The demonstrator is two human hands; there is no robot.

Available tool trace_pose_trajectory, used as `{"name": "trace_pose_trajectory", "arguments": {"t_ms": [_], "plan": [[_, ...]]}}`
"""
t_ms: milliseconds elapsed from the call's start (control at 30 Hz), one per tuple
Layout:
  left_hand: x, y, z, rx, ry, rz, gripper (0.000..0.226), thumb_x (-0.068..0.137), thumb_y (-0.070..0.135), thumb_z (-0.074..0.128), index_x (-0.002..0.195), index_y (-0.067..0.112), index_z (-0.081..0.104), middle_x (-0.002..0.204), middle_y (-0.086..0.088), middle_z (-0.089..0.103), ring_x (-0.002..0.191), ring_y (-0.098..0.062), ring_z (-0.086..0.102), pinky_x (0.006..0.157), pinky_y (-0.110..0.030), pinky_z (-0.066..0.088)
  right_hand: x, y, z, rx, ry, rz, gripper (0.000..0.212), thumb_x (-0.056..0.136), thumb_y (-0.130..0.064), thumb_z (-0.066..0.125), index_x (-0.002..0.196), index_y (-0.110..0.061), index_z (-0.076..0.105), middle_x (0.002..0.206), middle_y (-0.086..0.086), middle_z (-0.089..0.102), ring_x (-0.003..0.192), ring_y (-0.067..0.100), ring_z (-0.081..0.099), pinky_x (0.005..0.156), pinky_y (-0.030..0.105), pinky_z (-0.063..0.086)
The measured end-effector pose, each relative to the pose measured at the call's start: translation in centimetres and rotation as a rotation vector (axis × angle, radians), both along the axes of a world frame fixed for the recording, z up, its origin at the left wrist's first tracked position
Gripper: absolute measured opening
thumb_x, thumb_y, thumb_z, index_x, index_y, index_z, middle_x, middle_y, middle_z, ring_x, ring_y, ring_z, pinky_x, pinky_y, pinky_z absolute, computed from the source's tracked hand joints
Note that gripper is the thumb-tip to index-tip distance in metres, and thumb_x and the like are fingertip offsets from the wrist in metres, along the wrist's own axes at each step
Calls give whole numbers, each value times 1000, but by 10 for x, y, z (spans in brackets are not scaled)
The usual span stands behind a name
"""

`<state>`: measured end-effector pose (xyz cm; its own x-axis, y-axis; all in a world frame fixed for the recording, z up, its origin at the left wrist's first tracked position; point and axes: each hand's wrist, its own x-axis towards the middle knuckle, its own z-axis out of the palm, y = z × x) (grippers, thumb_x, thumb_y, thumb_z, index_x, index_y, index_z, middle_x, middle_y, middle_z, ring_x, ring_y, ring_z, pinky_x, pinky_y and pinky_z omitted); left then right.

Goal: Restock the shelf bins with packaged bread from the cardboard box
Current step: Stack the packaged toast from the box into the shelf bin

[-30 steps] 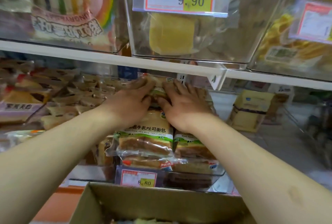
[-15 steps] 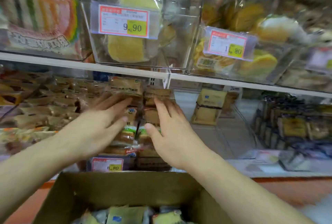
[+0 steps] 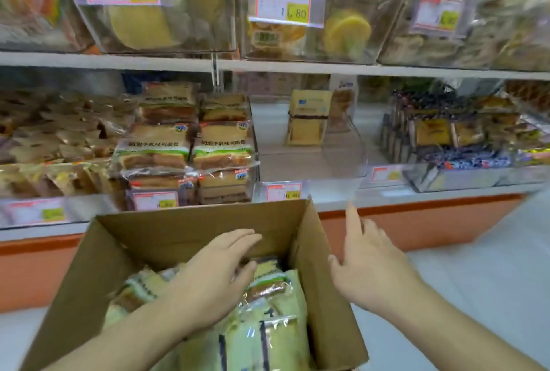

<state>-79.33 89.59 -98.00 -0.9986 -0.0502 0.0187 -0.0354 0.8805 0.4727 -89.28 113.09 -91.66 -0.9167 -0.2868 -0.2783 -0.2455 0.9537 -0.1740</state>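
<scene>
The left hand [image 3: 208, 278] is reaching into the open box [image 3: 190, 227], fingers straight and together, palm down, hovering over the bread packs [image 3: 268, 305] lying inside; whether the fingertips are touching the top pack cannot be told. Its grip is spread flat, holding nothing. The right hand [image 3: 366, 263] is hanging outside the box, just beside its right wall, fingers relaxed and slightly fanned, index finger pointing up toward the shelf; its grip is likewise spread and holding nothing.

The packs in the box are lying on their sides, clear wrappers with green and yellow print, filling the lower right part of the box.

Just behind the box, on the lower shelf [image 3: 387, 192], a clear bin [image 3: 253, 138] is holding stacked bread [image 3: 190, 144] in two columns, with green-banded labels facing forward. To its right, another bin [image 3: 342, 156] is holding only a few yellow packs [image 3: 308, 117] at the back. Price tags [image 3: 284, 190] are hanging along the bin fronts. Upper bins [image 3: 232, 28] are showing rounder yellow cakes, blurred.
</scene>
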Motion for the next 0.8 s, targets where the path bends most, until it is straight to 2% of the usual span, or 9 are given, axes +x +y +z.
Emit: {"name": "trace_pose_trajectory", "arguments": {"t_ms": [100,133,200,300,400,500,633,733,800], "plan": [[-7,4,-43,4,-111,19,54,105,43,50,157,33,38,159,18,38,146,-1,34,111,-6,14,-1,3,-23,14,-294,50,90,104,-44,45,165,-24,-18,114,6,64,95,26,65,77,38,53],[-10,4,-54,8,-147,17,55,103,43,53,156,31,40,157,16,42,143,-3,38,110,-8,19,-2,2,-27,12,-360,68,91,103,-42,49,164,-24,-17,98,4,67,80,23,65,68,36,52],[-18,4,-75,-3,-224,-2,61,100,46,59,156,30,41,156,12,45,141,-7,43,114,-16,28,-5,0,-29,46,-405,99,91,103,-39,51,163,-24,-16,84,5,65,68,22,61,64,35,51],[-38,7,-101,-65,-311,-65,72,95,51,64,159,30,36,160,9,42,144,-13,41,119,-27,33,-16,-3,-23,142,-460,137,89,107,-44,48,163,-22,-17,91,6,69,77,24,65,71,36,54],[-57,12,-119,-84,-387,-120,78,92,47,69,160,33,34,162,8,40,145,-16,42,118,-29,34,-25,-3,-16,207,-527,164,85,108,-50,45,163,-20,-12,94,6,68,74,21,61,68,34,49],[-65,18,-138,-71,-449,-151,79,89,44,72,158,34,36,156,7,47,139,-16,47,114,-30,39,-33,-4,-15,246,-533,200,85,106,-57,45,163,-22,-8,99,4,67,87,22,64,77,37,52],[-63,19,-153,-52,-344,-61,61,91,25,64,149,40,50,144,13,60,129,-14,57,102,-30,50,-40,-8,-14,299,-544,235,84,106,-59,44,164,-22,-3,109,3,68,93,22,63,68,33,45],[-65,15,-151,-14,-300,11,49,93,19,60,137,42,63,123,12,73,111,-15,66,83,-26,50,-42,-9,-13,317,-554,259,82,106,-60,45,164,-19,4,91,0,64,75,13,56,63,30,43],[-65,11,-144,19,-292,36,46,95,20,61,134,44,66,116,14,75,104,-11,68,77,-20,47,-43,-9,-11,337,-556,267,83,106,-61,43,165,-18,3,91,-2,62,75,12,56,63,29,42]]}}
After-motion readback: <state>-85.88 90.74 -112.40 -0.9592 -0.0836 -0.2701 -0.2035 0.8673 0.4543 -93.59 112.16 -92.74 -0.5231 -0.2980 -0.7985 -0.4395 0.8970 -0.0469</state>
